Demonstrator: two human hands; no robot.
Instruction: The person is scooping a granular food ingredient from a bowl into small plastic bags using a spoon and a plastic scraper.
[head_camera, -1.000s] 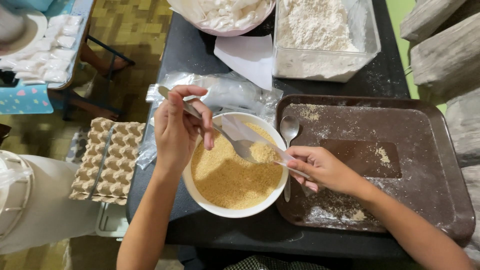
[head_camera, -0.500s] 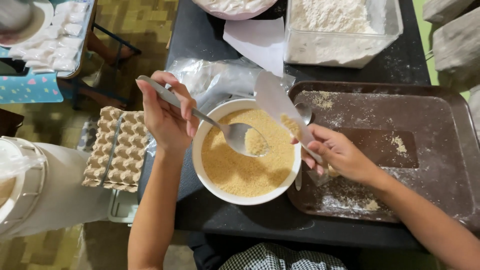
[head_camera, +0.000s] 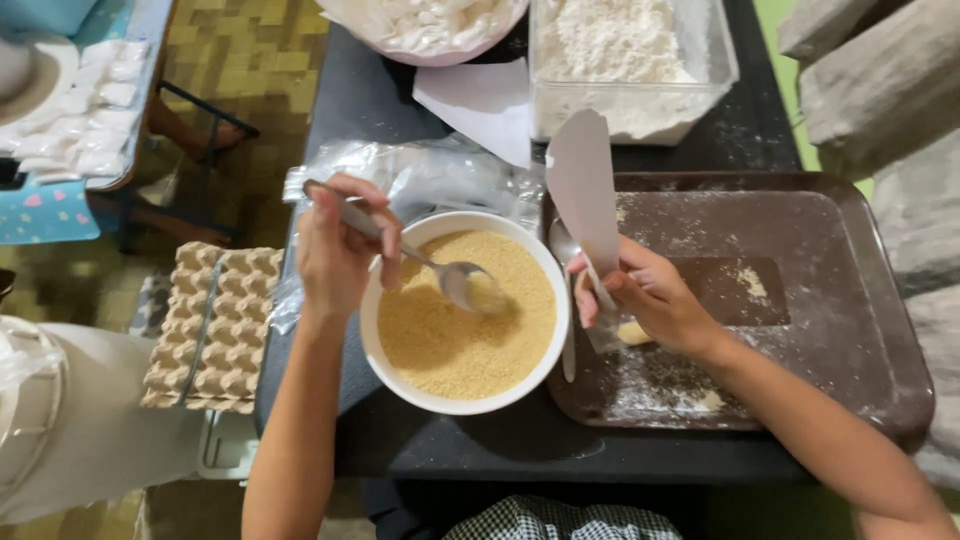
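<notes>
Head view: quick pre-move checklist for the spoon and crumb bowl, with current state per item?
1. Left hand has a grip on the spoon handle: ok.
2. Spoon head is over the white bowl, not past its rim: ok.
3. Bowl of golden crumbs sits flat on the dark table: ok.
4. Right hand holds the pale flat piece upright beside the bowl, over the brown tray: ok.
5. How firmly the right fingers pinch that piece: cannot tell.
6. Second spoon lying between bowl and tray is close under the right hand: not ok.
</notes>
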